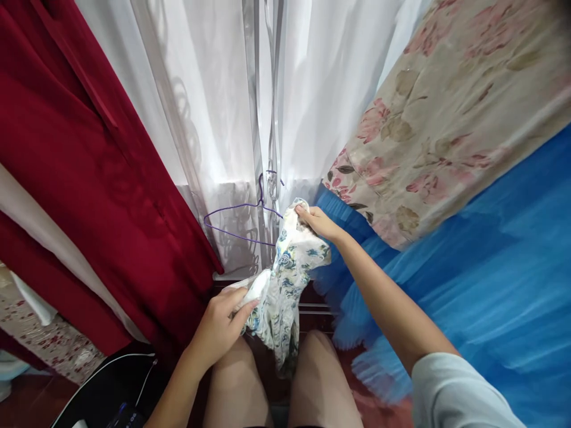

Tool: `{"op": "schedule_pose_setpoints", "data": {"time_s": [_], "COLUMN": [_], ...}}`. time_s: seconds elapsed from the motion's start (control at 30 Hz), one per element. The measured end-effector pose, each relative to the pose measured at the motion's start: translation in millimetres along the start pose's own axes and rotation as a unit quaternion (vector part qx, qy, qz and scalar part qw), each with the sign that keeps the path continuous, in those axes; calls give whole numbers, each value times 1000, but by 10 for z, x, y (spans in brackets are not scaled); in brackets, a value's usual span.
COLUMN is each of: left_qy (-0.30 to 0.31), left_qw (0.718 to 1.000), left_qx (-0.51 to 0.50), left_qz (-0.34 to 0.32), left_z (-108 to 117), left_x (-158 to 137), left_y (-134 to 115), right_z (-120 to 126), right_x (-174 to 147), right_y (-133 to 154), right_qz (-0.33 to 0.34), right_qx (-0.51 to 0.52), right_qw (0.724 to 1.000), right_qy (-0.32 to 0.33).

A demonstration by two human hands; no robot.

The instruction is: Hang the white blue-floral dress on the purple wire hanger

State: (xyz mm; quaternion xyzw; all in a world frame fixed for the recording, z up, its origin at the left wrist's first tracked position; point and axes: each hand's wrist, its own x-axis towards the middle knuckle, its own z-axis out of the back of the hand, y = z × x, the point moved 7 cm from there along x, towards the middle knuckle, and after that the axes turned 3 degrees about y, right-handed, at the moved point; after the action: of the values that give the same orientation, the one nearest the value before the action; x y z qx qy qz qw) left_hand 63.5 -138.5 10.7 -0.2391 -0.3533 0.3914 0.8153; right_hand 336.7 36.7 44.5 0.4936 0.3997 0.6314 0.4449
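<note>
A white garment with blue and yellow flowers hangs between my two hands, above my knees. My right hand pinches its upper edge, near the neckline or a shoulder. Lower and to the left, my left hand has thumb and fingers closed on a plain white edge of the same garment. Behind it hangs a thin purple clothes hanger. The hanger's right end disappears at the garment; whether it is inside or only behind, I cannot tell.
White curtains hang in front, with dark red curtains on the left. To the right are a beige cloth with pink flowers and blue tulle. A black round object with a white cord sits at lower left.
</note>
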Motion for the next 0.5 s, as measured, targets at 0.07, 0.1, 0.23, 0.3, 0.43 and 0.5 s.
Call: {"op": "schedule_pose_setpoints", "data": {"time_s": [0.07,0.1,0.23,0.3,0.43,0.5], "left_qy": [-15,-22,12,50,49,19], "left_qw": [1000,1000,994,984,970,967], "left_qx": [10,19,108,170,227,239], "left_qz": [-2,3,24,33,71,86], "left_z": [130,190,323,339,528,728], "left_x": [3,1,10,60,328,530], "left_y": [102,194,732,1055,1640,1810], "right_z": [-178,-241,-296,-279,-291,-298], "right_x": [20,-6,-153,-188,-206,-214], "right_y": [-55,-86,-138,-111,-17,23], "right_qz": [-34,-52,-96,-104,-128,-140], "right_qx": [28,44,99,112,135,141], "right_qw": [998,995,984,982,973,970], "right_qy": [54,77,111,114,136,142]}}
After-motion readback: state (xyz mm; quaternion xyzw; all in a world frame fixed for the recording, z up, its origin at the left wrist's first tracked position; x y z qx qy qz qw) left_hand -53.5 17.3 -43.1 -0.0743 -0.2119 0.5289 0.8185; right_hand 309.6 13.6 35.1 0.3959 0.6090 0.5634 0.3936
